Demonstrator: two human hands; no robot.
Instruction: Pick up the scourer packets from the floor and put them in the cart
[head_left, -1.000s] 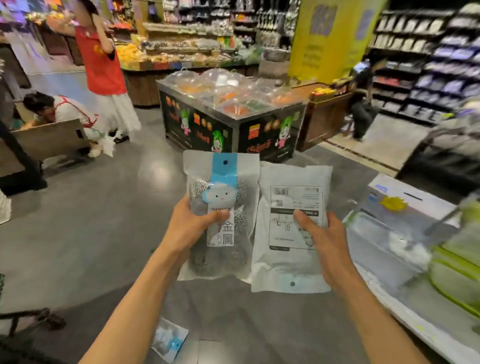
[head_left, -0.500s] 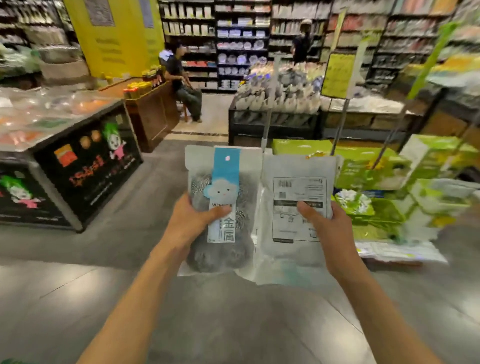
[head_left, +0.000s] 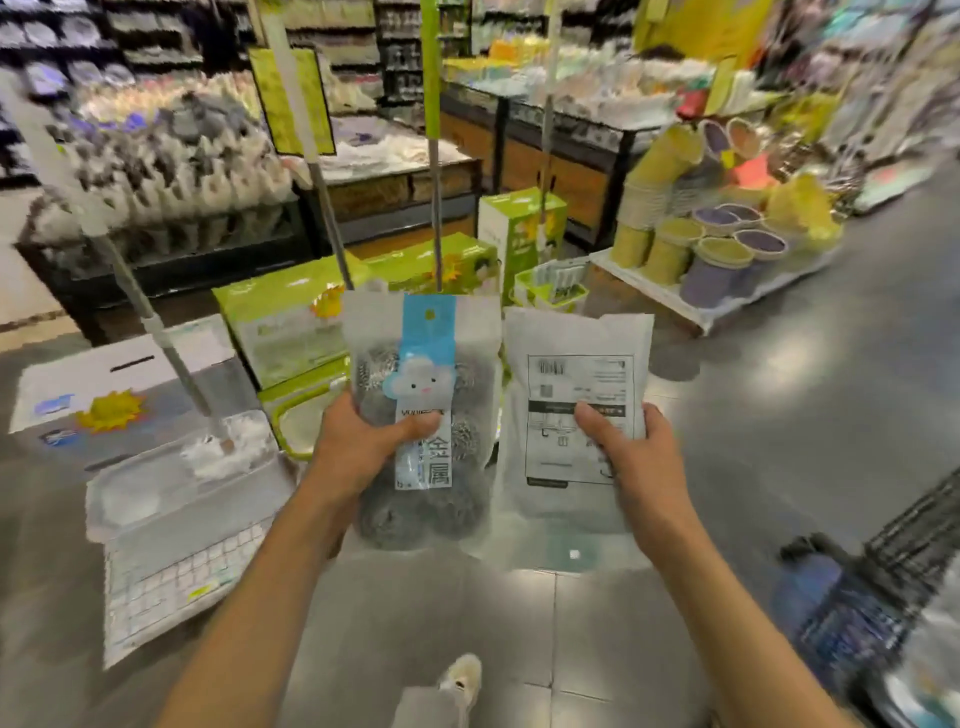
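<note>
left hand (head_left: 363, 447) grips a crinkly clear scourer packet (head_left: 423, 415) of steel wool; right hand (head_left: 636, 457) pinches a flat white packet (head_left: 576, 364); blurry wire cart (head_left: 904, 561) cut off near right.

Bright, even overhead store lighting. Glare patches lie on the glossy floor (head_left: 810, 374) right of the hands. Strong motion blur and wide-angle distortion smear the edges; the centre between the hands stays moderately sharp.

The dark wire-mesh shopping cart (head_left: 904, 587) at near right is motion-blurred and cut by the right edge. Far shelves of goods (head_left: 156, 47) are smeared. Small print on the white printed-back scourer packet (head_left: 576, 415) is unreadable.
</note>
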